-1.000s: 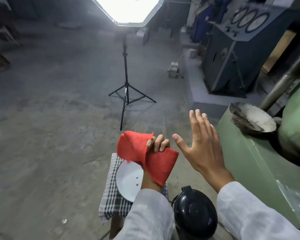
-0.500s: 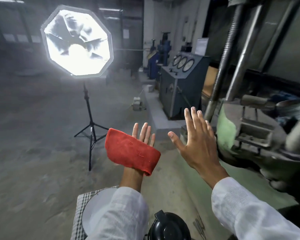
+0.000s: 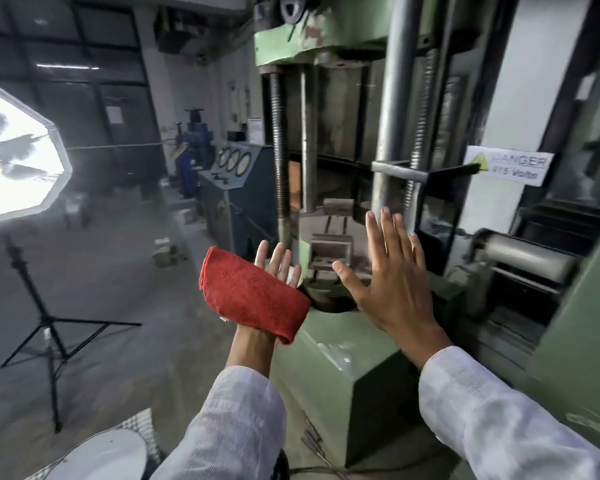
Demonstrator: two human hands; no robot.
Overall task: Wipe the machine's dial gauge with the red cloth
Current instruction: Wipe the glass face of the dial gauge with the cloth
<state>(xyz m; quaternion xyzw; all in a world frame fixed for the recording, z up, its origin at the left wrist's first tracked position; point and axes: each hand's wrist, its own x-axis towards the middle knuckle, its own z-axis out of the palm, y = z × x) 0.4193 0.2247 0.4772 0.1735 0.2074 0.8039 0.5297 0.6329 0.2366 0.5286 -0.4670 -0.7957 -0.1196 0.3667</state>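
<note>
Both flat: left hand [image 3: 274, 271] under red cloth [image 3: 253, 296], right hand [image 3: 392, 285] free.

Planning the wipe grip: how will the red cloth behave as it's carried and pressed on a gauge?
Likely floppy: the red cloth drapes over the open left hand and follows its shape. Probably light, since flat fingers carry it with no grip. It may slide off if the hand tilts, as nothing pins it. Its nappy surface suggests it grips rather than slips.
</note>
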